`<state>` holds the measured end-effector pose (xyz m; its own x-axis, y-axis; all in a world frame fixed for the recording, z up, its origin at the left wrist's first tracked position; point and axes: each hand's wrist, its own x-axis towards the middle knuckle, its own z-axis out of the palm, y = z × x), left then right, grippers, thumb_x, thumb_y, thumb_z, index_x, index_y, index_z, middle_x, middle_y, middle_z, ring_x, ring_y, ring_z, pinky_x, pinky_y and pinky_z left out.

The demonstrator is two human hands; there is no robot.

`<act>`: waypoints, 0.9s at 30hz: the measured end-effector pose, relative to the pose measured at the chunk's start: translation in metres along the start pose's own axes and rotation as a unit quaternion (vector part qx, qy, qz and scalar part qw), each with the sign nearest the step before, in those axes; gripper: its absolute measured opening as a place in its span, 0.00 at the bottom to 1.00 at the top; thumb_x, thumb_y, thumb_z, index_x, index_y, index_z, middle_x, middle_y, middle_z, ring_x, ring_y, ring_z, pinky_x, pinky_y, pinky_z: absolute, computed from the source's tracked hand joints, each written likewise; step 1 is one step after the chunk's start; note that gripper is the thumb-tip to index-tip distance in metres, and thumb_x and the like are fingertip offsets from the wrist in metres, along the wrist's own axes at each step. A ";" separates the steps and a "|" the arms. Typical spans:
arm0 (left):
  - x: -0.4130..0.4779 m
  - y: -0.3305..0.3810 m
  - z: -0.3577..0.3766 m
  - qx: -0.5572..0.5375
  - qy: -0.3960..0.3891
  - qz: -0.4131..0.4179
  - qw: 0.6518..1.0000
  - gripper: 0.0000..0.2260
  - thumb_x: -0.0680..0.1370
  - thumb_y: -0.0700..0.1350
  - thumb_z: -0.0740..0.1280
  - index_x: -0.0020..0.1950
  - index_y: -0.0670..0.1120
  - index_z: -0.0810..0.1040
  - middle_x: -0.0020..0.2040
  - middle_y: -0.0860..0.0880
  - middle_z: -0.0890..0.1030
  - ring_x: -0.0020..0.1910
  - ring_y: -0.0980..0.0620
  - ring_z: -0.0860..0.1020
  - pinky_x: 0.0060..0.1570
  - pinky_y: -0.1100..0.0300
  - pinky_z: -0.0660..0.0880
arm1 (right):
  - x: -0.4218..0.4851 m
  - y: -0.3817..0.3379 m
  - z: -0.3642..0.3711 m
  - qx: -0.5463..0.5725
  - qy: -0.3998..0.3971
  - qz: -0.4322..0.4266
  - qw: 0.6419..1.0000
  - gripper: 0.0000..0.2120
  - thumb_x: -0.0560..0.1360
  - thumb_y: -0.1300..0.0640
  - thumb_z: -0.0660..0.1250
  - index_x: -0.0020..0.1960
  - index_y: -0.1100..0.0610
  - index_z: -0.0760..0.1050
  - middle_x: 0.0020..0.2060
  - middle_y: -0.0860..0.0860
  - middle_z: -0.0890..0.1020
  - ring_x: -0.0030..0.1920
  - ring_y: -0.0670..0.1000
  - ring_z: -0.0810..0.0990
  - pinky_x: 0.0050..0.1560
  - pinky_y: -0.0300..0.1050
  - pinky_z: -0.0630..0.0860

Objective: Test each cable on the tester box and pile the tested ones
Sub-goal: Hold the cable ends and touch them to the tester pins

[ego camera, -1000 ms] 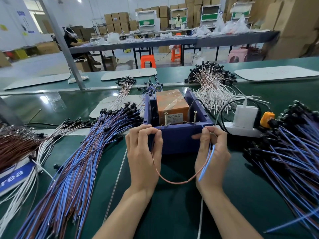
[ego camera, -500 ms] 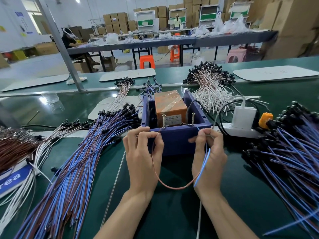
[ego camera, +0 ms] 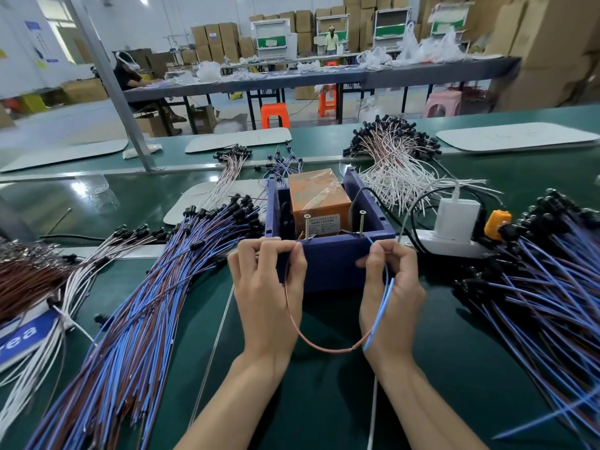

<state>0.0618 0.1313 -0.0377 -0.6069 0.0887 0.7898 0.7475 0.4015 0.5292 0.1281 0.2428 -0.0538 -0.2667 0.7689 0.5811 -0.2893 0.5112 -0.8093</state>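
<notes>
A purple tester box (ego camera: 328, 267) sits mid-table with an orange block (ego camera: 316, 198) inside and two upright screws (ego camera: 361, 220) at its near rim. My left hand (ego camera: 266, 287) pinches the pink end of a cable (ego camera: 324, 347) at the left screw. My right hand (ego camera: 389, 287) pinches the cable's blue end at the right screw. The cable sags in a loop between my wrists. A large pile of blue and brown cables (ego camera: 136, 319) fans out on the left. Another blue pile (ego camera: 545, 280) lies on the right.
White and pink cables (ego camera: 396, 167) heap behind the box. A white power strip with a charger (ego camera: 454, 222) and an orange plug (ego camera: 496, 222) lies right of the box. Brown and white wires (ego camera: 29, 280) lie far left, over a blue label. A metal post (ego camera: 110, 82) rises behind.
Both hands have lifted slightly toward the box rim, bringing the cable ends up to the two screws. The cable loop still hangs between them.
</notes>
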 end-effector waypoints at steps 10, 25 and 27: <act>-0.002 0.002 0.001 -0.004 -0.004 -0.007 1.000 0.04 0.80 0.46 0.68 0.51 0.46 0.81 0.51 0.47 0.74 0.52 0.44 0.72 0.58 0.73 0.61 | 0.002 0.013 0.010 -0.023 0.043 0.015 0.999 0.03 0.82 0.41 0.61 0.49 0.36 0.72 0.38 0.36 0.83 0.39 0.38 0.82 0.38 0.23 0.68; -0.003 0.001 0.002 -0.005 -0.007 -0.011 1.000 0.05 0.80 0.47 0.68 0.51 0.47 0.81 0.51 0.47 0.74 0.53 0.45 0.71 0.58 0.74 0.60 | 0.002 0.012 0.012 -0.019 0.053 0.013 0.998 0.03 0.81 0.43 0.62 0.49 0.36 0.72 0.39 0.36 0.83 0.38 0.36 0.81 0.38 0.21 0.68; -0.002 0.001 0.002 -0.005 -0.008 -0.011 1.000 0.04 0.80 0.47 0.68 0.51 0.47 0.81 0.52 0.47 0.74 0.53 0.45 0.71 0.58 0.74 0.60 | 0.002 0.011 0.011 -0.023 0.048 0.012 0.999 0.04 0.82 0.44 0.62 0.49 0.35 0.72 0.39 0.35 0.83 0.38 0.36 0.81 0.38 0.21 0.68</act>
<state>0.0636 0.1331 -0.0397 -0.6269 0.0945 0.7734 0.7369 0.3943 0.5491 0.1140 0.2452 -0.0605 -0.1826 0.8130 0.5529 -0.2406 0.5083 -0.8269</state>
